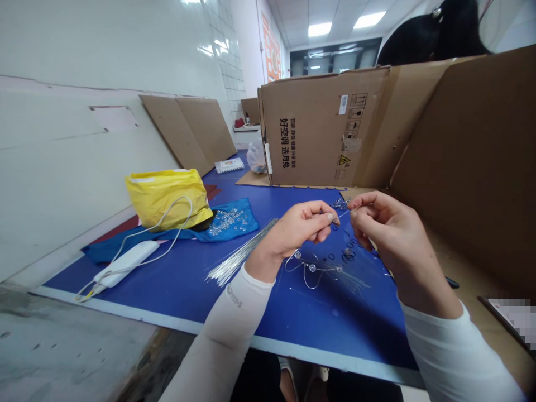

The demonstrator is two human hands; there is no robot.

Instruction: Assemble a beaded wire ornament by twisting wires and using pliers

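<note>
Beaded wire [312, 269] trails across the blue counter [335, 326] as left hand [299, 229] and right hand [391, 237] pinch its end between fingertips, lifted clear, apparently for fine control. Spare wires [238, 258] and a blue cloth [246, 222] of loose beads [226, 221] wait left, within reach.

Yellow plastic bag [167, 200], white power bank [126, 263]

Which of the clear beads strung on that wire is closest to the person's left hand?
The bead just below the left hand, at the leftmost end of the wire; the other beads sit farther right, toward the right hand.
</note>
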